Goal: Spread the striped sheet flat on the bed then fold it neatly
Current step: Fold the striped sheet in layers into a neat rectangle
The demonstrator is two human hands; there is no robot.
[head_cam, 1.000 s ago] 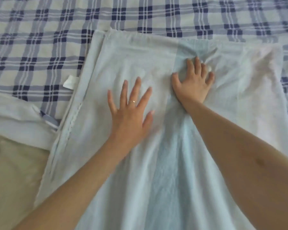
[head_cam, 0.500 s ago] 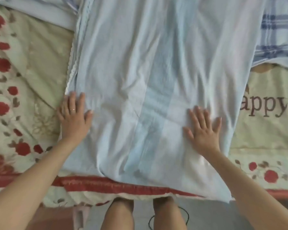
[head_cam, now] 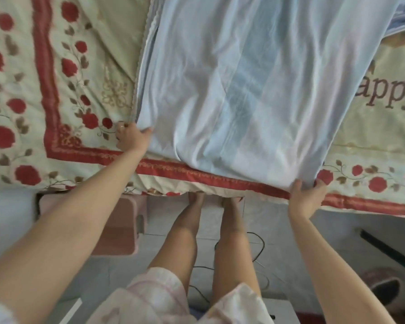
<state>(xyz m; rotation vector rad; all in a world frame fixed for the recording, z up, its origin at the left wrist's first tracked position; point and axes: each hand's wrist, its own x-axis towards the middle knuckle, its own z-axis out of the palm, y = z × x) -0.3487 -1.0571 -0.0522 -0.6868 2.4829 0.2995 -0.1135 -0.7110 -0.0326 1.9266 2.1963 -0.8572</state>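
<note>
sheet: striped sheet (head_cam: 255, 90) on the bed (head_cam: 56, 90), long axis 6 to 12
left hand (head_cam: 131, 139): grips its 9 o'clock edge, I think
right hand (head_cam: 306, 195): pinches the 5 o'clock corner, nearer me

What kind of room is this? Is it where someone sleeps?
Most likely a bedroom. A big flowery quilt lies spread out. The left hand and right hand hold a striped sheet on top of it. A pink stool stands on the tiled floor nearby.

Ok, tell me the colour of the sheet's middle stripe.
Pale blue, running down the whitish striped sheet; head view.
</note>
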